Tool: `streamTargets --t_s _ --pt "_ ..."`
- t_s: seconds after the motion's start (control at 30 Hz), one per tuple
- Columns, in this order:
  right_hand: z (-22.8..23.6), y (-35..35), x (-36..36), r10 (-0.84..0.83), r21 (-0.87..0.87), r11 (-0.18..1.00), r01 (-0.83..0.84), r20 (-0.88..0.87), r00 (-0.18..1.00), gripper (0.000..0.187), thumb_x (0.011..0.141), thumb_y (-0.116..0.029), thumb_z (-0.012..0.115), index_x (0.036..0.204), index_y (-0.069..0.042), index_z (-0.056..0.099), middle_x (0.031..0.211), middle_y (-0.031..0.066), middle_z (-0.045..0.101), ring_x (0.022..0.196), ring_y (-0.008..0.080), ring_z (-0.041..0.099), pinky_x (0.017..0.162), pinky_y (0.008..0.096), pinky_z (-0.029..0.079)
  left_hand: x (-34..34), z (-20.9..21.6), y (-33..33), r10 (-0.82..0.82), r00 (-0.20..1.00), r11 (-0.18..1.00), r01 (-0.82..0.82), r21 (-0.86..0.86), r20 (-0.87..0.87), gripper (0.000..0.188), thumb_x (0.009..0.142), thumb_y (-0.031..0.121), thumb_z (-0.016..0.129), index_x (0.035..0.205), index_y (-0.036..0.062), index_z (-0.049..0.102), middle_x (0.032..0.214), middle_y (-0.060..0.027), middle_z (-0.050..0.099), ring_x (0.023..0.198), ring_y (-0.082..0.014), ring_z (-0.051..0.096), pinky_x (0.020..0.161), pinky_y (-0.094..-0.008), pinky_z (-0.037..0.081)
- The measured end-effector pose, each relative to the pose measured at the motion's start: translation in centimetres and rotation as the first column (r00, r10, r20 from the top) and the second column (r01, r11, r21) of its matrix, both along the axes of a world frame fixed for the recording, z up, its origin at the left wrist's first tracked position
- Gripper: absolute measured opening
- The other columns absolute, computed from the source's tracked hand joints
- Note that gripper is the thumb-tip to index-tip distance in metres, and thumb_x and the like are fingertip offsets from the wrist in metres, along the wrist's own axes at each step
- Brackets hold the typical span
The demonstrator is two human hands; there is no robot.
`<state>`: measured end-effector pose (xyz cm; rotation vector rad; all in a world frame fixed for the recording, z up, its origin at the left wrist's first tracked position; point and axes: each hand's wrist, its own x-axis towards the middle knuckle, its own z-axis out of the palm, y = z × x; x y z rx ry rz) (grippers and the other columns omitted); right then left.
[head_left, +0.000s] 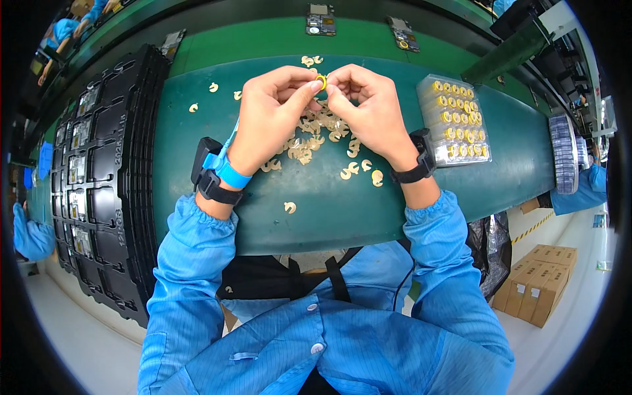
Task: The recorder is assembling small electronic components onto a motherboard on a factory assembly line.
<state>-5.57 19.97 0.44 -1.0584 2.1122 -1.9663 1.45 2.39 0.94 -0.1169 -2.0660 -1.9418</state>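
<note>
Above the middle of the dark green table [309,227], both my hands meet at a small yellow ring [320,80]. My left hand [270,112] pinches it between thumb and fingertips. On its other side, the thumb and fingers of my right hand [373,112] are also closed on the ring. Beneath and in front of my hands lies a loose pile of cream-coloured, C-shaped pieces [304,146], partly covered by them. To the right, a clear plastic tray [488,153] holds rows of yellow ring parts [457,118]. One round yellowish part [377,178] rests near my right wrist.
Stacked black trays [105,217] with circuit boards in some pockets rise at the left. Along the back, a green belt [257,41] carries several circuit boards [320,20]. Cardboard boxes [536,283] stand on the floor at right. Co-workers' blue sleeves [582,191] show at the edges.
</note>
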Motion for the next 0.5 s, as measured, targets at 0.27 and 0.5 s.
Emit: streamTargets --t_s 0.27,0.5 --pt "0.3 -0.2 0.6 -0.032 -0.054 0.998 0.029 -0.056 0.998 0.008 0.090 -0.006 0.070 0.091 0.001 0.067 0.078 -0.0010 0.063 0.069 0.0035 0.054 0.061 0.0209 0.046 -0.3 -0.2 -0.4 -0.100 0.994 0.995 0.101 0.016 -0.037 0.021 0.103 0.010 0.061 0.110 -0.0075 0.071 0.095 -0.0120 0.076 0.083 -0.0153 0.074 0.068 -0.0256 0.058" --pt "0.6 0.9 -0.4 -0.058 0.120 0.990 0.070 -0.097 0.994 0.006 0.085 -0.003 0.071 0.086 0.000 0.067 0.071 -0.0028 0.060 0.064 0.0018 0.051 0.057 0.0205 0.043 -0.4 -0.8 -0.5 0.035 0.997 0.999 -0.035 0.006 -0.075 0.021 0.104 0.011 0.059 0.109 -0.0059 0.070 0.094 -0.0114 0.076 0.081 -0.0167 0.075 0.068 -0.0260 0.058"
